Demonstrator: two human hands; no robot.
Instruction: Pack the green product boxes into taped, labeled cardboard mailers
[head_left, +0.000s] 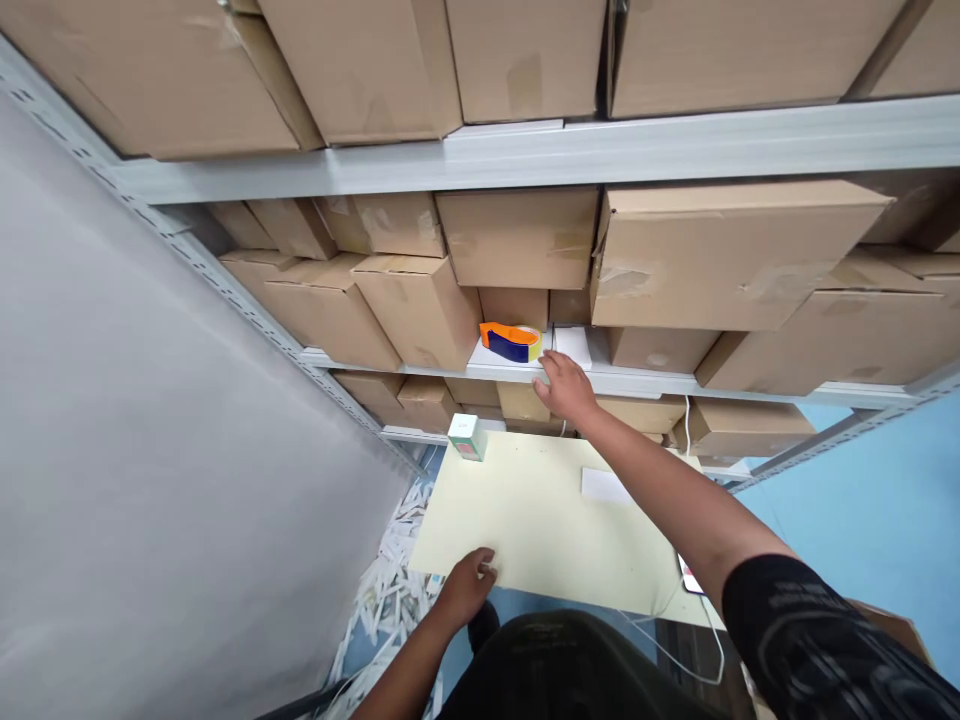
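My right hand (564, 388) reaches forward to the front edge of a grey metal shelf (645, 382), fingers spread and holding nothing. Just beyond its fingertips lie an orange and blue tape dispenser (511, 341) and a flat white packet (573, 344). My left hand (469, 582) rests on the near left edge of a pale yellow tabletop (525, 520), with its fingers curled over that edge. On the tabletop stand a small green and white box (466, 436) at the far left corner and a white slip of paper (604, 486).
Brown cardboard boxes (720, 255) fill the shelves above and behind. A grey wall (135, 450) closes the left side. White paper strips (390, 590) litter the blue floor (877, 510) left of the table. A white cable (697, 650) and a phone (690, 580) hang at the table's near right corner.
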